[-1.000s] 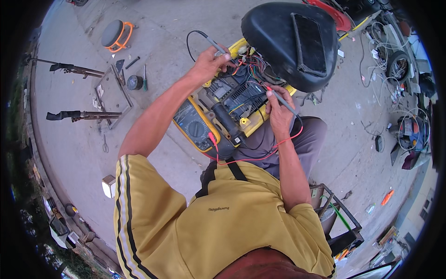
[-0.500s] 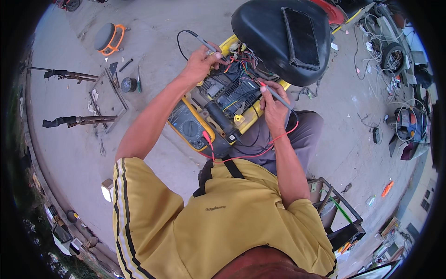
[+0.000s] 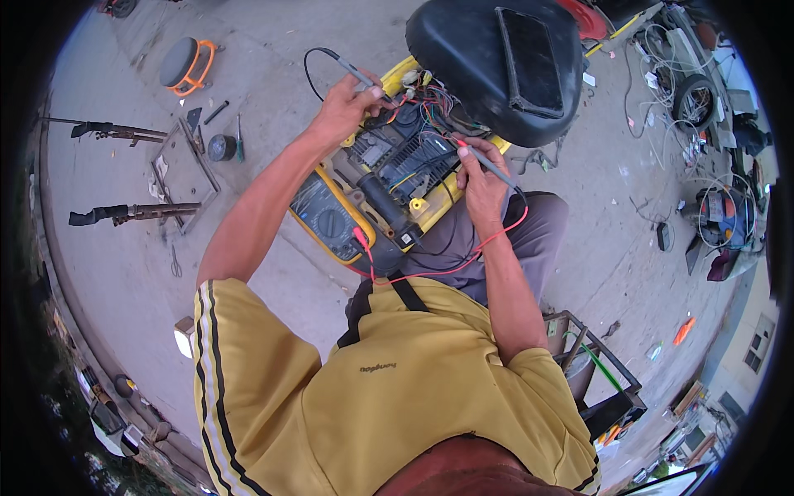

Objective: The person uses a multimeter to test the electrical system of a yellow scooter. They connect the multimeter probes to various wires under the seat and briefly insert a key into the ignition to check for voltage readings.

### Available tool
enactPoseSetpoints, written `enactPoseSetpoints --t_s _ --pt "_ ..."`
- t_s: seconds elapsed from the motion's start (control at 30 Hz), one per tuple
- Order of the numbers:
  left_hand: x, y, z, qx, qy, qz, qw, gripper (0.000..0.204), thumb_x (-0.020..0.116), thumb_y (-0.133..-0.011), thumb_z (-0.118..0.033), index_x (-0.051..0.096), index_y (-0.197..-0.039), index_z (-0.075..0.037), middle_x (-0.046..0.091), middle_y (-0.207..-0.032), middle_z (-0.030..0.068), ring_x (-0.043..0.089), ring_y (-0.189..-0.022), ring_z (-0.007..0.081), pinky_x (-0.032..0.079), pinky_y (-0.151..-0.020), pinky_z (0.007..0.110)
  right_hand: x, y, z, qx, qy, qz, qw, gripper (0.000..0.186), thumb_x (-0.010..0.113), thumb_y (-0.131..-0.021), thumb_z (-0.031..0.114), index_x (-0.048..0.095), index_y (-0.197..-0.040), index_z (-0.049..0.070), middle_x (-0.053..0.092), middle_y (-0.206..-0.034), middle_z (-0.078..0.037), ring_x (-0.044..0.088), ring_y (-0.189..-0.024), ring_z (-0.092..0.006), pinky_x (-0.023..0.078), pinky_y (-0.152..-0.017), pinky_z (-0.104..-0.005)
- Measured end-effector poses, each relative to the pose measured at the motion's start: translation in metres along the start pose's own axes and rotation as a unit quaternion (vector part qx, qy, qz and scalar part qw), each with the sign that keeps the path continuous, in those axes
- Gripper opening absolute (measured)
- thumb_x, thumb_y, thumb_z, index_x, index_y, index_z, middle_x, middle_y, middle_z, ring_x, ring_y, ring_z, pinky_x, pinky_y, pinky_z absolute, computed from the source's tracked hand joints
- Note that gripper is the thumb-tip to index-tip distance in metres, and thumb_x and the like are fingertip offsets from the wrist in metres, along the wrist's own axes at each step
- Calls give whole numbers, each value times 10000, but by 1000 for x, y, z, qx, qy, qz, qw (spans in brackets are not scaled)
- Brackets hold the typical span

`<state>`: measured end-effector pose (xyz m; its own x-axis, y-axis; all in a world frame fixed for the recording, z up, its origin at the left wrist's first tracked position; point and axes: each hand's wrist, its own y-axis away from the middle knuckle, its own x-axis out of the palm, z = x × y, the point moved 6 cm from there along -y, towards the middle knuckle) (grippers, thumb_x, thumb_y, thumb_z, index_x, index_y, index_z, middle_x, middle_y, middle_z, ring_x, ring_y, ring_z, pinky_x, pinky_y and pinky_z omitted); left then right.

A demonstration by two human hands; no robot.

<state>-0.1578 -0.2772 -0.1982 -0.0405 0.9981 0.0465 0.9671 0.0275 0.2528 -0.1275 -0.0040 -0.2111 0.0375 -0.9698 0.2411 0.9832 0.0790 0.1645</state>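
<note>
My left hand [image 3: 341,112] pinches a grey test probe [image 3: 354,73] with a black lead, its tip end pointing into the wiring at the unit's far left. My right hand [image 3: 485,192] grips another probe [image 3: 494,169], grey with a red tip end and a red lead, over the right side. Between them lies an opened device in a yellow casing [image 3: 451,207], with circuit boards, black finned parts and coloured wires [image 3: 433,113] exposed. Whether either tip touches a contact is too small to tell. A yellow-and-grey multimeter [image 3: 332,221] rests against the casing's near left, the red plug [image 3: 361,237] in it.
A black welding helmet [image 3: 463,58] sits at the unit's far right. Left on the concrete are an orange-legged stool [image 3: 180,64], a metal frame [image 3: 207,195], a dark can [image 3: 222,148] and a screwdriver [image 3: 240,139]. Tangled cables [image 3: 662,107] and a wheel [image 3: 696,101] lie right. Nearby stands a metal crate [image 3: 633,380].
The whole view has shifted slightly, so things sit a little further left and up. Both hands keep their probes in nearly the same places over the unit.
</note>
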Motion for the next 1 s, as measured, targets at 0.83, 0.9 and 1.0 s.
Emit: enactPoseSetpoints --t_s 0.83,0.9,1.0 --pt "-1 -8 -7 3 -32 14 999 141 594 -1053 -141 562 -1168 -66 754 -946 95 606 -767 99 468 -672 255 -2 1 1 -43 54 5 998 245 718 -983 119 620 -1138 -43 745 -1134 -159 501 -535 -60 393 -478 -204" --pt "-3 -5 -3 4 -11 9 1000 125 593 -1055 -148 559 -1156 -83 746 -957 87 597 -766 89 447 -652 249 -1 1 1 -33 61 12 998 237 710 -987 113 622 -1136 -50 745 -1137 -150 504 -542 -58 409 -491 -202" --pt "-8 -3 4 3 4 9 1000 111 586 -1063 -171 554 -1141 -98 729 -963 68 571 -771 81 426 -654 238 2 1 3 -7 32 11 999 181 688 -988 73 633 -1114 -44 741 -1161 -140 508 -546 -51 417 -484 -204"
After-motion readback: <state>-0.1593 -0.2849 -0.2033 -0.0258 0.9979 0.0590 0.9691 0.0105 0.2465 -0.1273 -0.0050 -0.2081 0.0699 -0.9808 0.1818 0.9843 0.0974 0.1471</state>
